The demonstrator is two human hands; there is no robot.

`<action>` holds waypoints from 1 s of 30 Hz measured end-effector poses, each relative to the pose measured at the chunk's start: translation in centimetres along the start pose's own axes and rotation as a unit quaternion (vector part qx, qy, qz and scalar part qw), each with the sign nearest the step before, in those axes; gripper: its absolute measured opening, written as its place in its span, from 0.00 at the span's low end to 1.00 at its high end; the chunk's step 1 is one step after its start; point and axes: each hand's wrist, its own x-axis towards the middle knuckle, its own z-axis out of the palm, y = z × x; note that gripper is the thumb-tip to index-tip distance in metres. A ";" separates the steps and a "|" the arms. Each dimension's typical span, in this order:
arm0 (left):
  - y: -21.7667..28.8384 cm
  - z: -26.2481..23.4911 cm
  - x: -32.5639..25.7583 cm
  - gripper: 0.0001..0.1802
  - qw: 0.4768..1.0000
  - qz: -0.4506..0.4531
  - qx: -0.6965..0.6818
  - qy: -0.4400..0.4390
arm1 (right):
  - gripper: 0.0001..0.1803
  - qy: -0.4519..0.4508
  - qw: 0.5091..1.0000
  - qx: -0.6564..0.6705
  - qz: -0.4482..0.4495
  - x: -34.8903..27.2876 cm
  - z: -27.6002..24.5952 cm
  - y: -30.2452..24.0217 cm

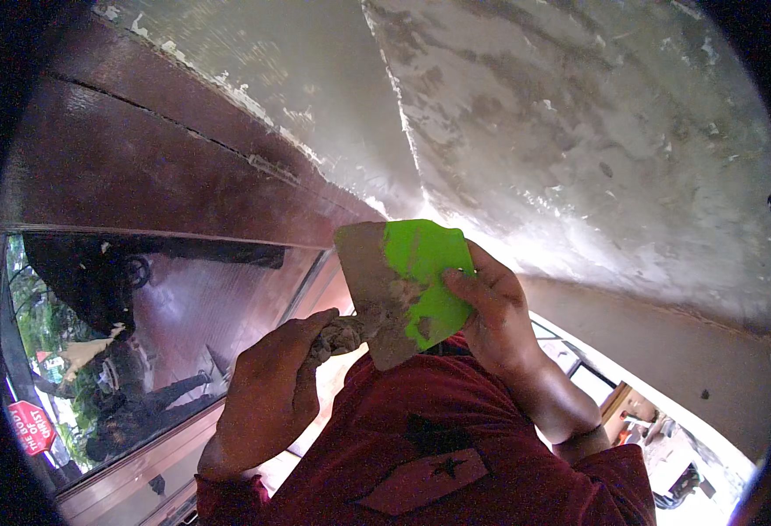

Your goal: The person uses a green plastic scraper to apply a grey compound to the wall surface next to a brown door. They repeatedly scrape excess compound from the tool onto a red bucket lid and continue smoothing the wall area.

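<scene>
A flat, bright green sheet-like spreader (pixel 438 267) is in front of my chest, its left part smeared with grey-brown paste. My right hand (pixel 498 311) pinches its right edge, thumb on the near face and the fingers behind. My left hand (pixel 271 373) closes round a crumpled grey-brown lump (pixel 340 339), which touches the spreader's lower left side. Whether that lump is a dirty rag or stiff paste, I cannot tell.
A blotchy grey plastered surface (pixel 578 131) spreads across the top and right. Dark reddish-brown boarding (pixel 140 158) runs along the left, above a reflective glass pane (pixel 175 307) with a red octagonal sticker (pixel 31 428). Cluttered shelving (pixel 635 416) shows at lower right.
</scene>
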 end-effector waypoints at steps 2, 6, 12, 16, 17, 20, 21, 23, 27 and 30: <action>-0.3 0.1 -0.1 0.22 1.000 0.011 0.026 0.012 | 0.20 0.001 1.000 -0.010 -0.003 0.0 0.1 0.1; -0.9 0.8 0.1 0.23 0.997 0.054 0.043 0.031 | 0.20 -0.003 1.000 0.010 0.011 0.1 -0.3 0.1; -1.2 0.9 0.2 0.22 0.992 0.077 0.099 0.030 | 0.20 -0.016 1.000 0.016 -0.003 0.2 -0.7 0.0; -1.2 1.5 0.8 0.20 0.993 0.079 0.054 0.075 | 0.21 -0.014 1.000 0.000 -0.012 0.1 -0.8 -0.1; -1.1 1.6 0.8 0.19 0.993 0.069 0.050 0.081 | 0.21 -0.012 1.000 -0.007 -0.013 0.0 -0.9 -0.2; -0.6 1.3 0.6 0.19 0.989 0.072 0.085 0.095 | 0.21 -0.010 1.000 0.020 0.007 -0.2 -0.9 -0.5; -0.6 1.3 0.7 0.18 0.990 0.064 0.088 0.087 | 0.21 -0.008 0.999 0.034 0.014 -0.3 -0.9 -0.5; -0.7 1.4 1.0 0.18 0.993 0.034 0.087 0.066 | 0.21 -0.019 0.998 0.058 0.014 -0.3 -0.8 -0.6; -0.8 1.7 1.2 0.17 0.989 0.091 0.012 0.118 | 0.21 -0.010 1.000 0.022 -0.001 -0.1 -0.5 -0.9; -0.7 1.6 1.3 0.17 0.981 0.129 -0.028 0.144 | 0.21 -0.019 0.998 0.053 0.013 -0.3 -0.5 -1.2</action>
